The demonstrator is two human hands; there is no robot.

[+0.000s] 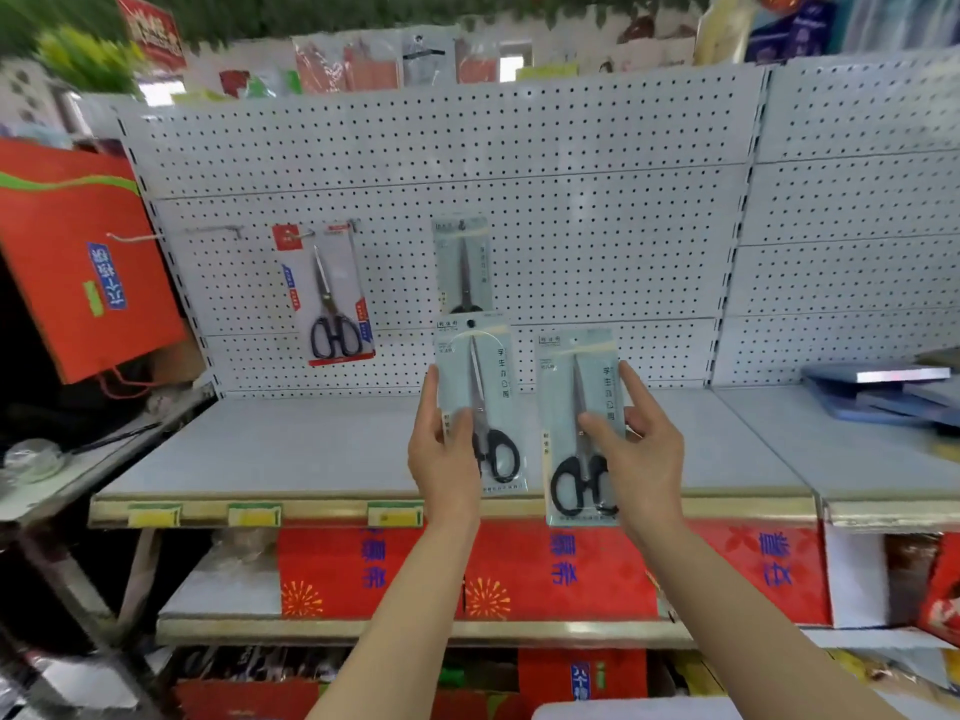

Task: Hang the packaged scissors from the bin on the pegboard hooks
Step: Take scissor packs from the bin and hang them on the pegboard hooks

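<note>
Evidently we held one pale-blue scissors pack (pixel 480 402) pinched in our left hand (pixel 441 454) and another pack (pixel 582 428) in our right hand (pixel 641 449) (hang-holes uppermost), ready for the pegboard (pixel 571 226) hooks beyond.

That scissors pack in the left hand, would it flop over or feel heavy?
The pale blue pack stands flat and upright in the left hand, so probably stiff card. Weight likely sits low, at the black handles. Its glossy front may be slippery.

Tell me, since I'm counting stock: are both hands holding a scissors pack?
Yes, the left hand grips one pack and the right hand grips another pack before the pegboard.
</note>
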